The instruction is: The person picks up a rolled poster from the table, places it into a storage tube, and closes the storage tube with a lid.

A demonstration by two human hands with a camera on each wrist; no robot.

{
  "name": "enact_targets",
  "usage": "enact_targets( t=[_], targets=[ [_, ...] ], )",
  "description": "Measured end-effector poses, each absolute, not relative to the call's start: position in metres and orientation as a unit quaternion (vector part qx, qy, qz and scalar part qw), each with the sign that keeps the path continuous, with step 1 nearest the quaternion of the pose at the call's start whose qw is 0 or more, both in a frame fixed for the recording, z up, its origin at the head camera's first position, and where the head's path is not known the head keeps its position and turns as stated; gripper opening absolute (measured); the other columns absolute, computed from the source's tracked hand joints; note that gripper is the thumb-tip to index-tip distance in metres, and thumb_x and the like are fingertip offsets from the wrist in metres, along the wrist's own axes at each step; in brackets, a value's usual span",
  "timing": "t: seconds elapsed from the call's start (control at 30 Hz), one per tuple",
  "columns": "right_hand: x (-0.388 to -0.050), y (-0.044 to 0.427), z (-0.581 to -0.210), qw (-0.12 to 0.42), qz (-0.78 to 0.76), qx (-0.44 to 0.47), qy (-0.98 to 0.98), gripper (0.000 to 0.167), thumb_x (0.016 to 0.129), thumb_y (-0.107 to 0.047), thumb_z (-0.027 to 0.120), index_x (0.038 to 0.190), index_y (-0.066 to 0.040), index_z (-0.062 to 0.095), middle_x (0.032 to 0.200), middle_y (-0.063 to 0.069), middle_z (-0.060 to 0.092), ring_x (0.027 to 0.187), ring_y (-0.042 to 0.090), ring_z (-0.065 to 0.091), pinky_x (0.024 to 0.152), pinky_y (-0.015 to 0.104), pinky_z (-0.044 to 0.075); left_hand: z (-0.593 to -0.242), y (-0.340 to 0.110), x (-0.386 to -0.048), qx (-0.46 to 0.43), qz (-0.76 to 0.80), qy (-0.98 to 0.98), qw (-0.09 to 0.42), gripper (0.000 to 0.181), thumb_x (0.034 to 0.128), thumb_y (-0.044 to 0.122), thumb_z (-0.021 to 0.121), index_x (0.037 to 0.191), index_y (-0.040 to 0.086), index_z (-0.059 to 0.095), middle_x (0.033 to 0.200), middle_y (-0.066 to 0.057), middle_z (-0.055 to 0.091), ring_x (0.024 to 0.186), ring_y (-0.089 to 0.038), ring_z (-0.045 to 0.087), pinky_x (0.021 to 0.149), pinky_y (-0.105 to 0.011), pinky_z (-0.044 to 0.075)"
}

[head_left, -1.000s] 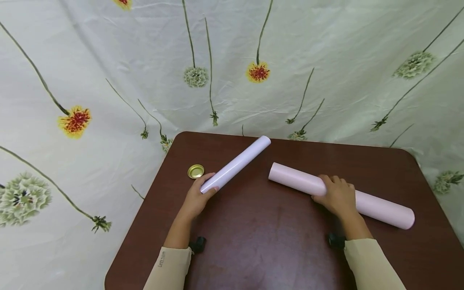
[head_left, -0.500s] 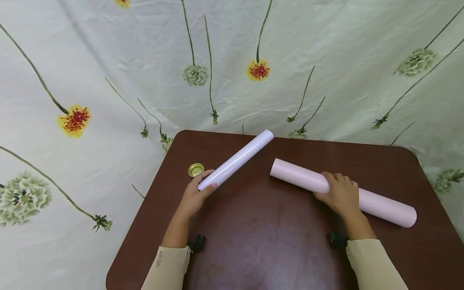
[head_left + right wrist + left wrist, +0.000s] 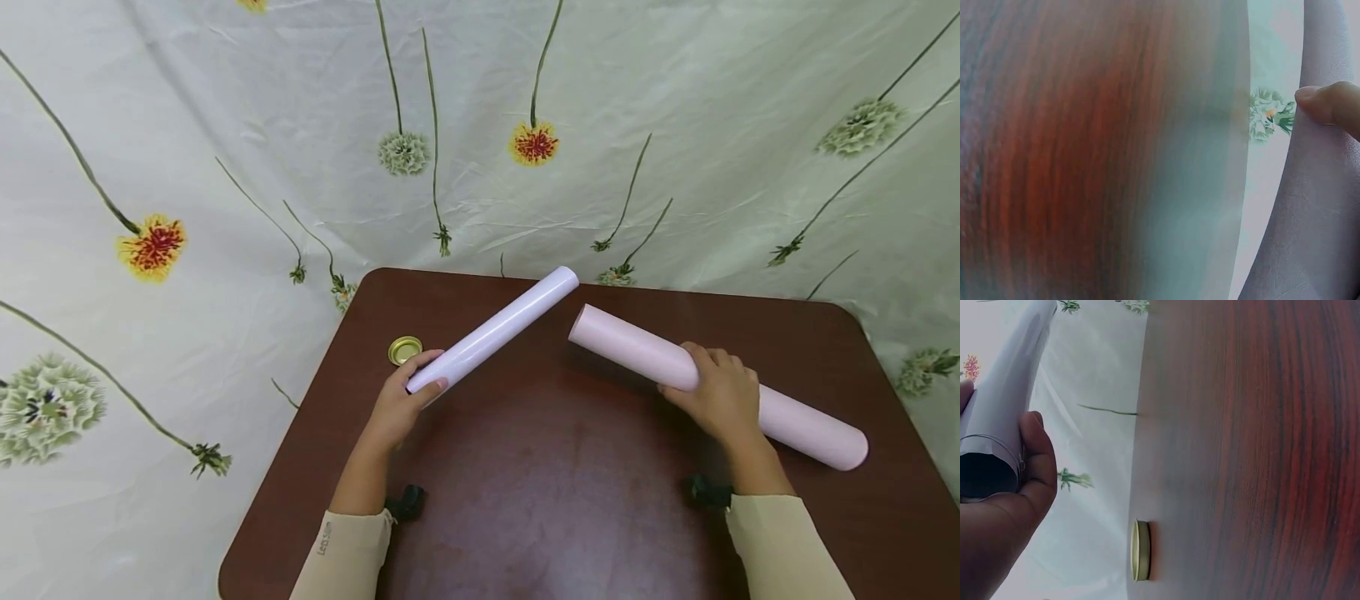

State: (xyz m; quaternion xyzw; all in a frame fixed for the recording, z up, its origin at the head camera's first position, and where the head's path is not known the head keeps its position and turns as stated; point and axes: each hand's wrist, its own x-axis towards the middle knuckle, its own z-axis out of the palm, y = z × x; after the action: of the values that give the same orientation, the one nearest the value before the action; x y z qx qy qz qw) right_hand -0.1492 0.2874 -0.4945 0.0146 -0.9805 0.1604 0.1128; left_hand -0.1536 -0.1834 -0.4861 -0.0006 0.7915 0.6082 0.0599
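My left hand [image 3: 401, 402] grips the near end of a glossy white roll [image 3: 498, 329], which slants up to the right. In the left wrist view the hollow end of that white roll [image 3: 1007, 400] faces the camera, with fingers and thumb of the left hand [image 3: 1016, 506] on either side. My right hand [image 3: 722, 392] holds a thicker pink roll [image 3: 637, 348] around its middle from above; its left end is raised off the table. A thumb of the right hand [image 3: 1335, 106] lies against the pink roll [image 3: 1310, 206] in the right wrist view.
A small round gold lid [image 3: 405, 349] lies on the brown table [image 3: 540, 500], just beyond the left hand. It also shows in the left wrist view as a gold rim [image 3: 1140, 550]. Behind the table hangs a pale flowered cloth [image 3: 315, 100].
The white roll has shifted slightly right and away from me at its far end. The pink roll's left end has risen and moved right with my right hand.
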Motion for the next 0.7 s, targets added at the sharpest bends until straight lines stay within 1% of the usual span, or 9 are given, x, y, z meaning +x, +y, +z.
enact_targets(
  t=[0.33, 0.5, 0.7],
  targets=[
    [-0.145, 0.291, -0.486, 0.138, 0.197, 0.005, -0.971, 0.073, 0.075, -0.038, 0.085, 0.137, -0.015, 0.053, 0.126, 0.029, 0.056, 0.111, 0.049, 0.051, 0.085, 0.063, 0.034, -0.482, -0.183, -0.15, 0.004, 0.625, 0.778, 0.062, 0.045, 0.0938, 0.014, 0.069, 0.137, 0.013, 0.059, 0.137, -0.016, 0.055, 0.117, -0.03, 0.05, 0.092, -0.036, 0.044],
    [-0.144, 0.293, -0.484, 0.165, 0.206, 0.004, -0.965, 0.073, 0.073, -0.035, 0.087, 0.136, -0.014, 0.055, 0.126, 0.03, 0.057, 0.111, 0.051, 0.051, 0.086, 0.064, 0.034, -0.479, -0.182, -0.149, 0.009, 0.635, 0.77, 0.066, 0.044, 0.0936, 0.013, 0.068, 0.137, 0.011, 0.059, 0.136, -0.017, 0.054, 0.116, -0.03, 0.05, 0.091, -0.036, 0.045],
    [-0.144, 0.294, -0.484, 0.194, 0.213, 0.017, -0.957, 0.072, 0.071, -0.033, 0.088, 0.133, -0.016, 0.057, 0.123, 0.028, 0.059, 0.109, 0.05, 0.053, 0.085, 0.063, 0.034, -0.477, -0.183, -0.148, 0.013, 0.637, 0.767, 0.076, 0.041, 0.0943, 0.014, 0.067, 0.135, 0.011, 0.059, 0.135, -0.017, 0.054, 0.116, -0.03, 0.05, 0.091, -0.037, 0.044]
  ],
)
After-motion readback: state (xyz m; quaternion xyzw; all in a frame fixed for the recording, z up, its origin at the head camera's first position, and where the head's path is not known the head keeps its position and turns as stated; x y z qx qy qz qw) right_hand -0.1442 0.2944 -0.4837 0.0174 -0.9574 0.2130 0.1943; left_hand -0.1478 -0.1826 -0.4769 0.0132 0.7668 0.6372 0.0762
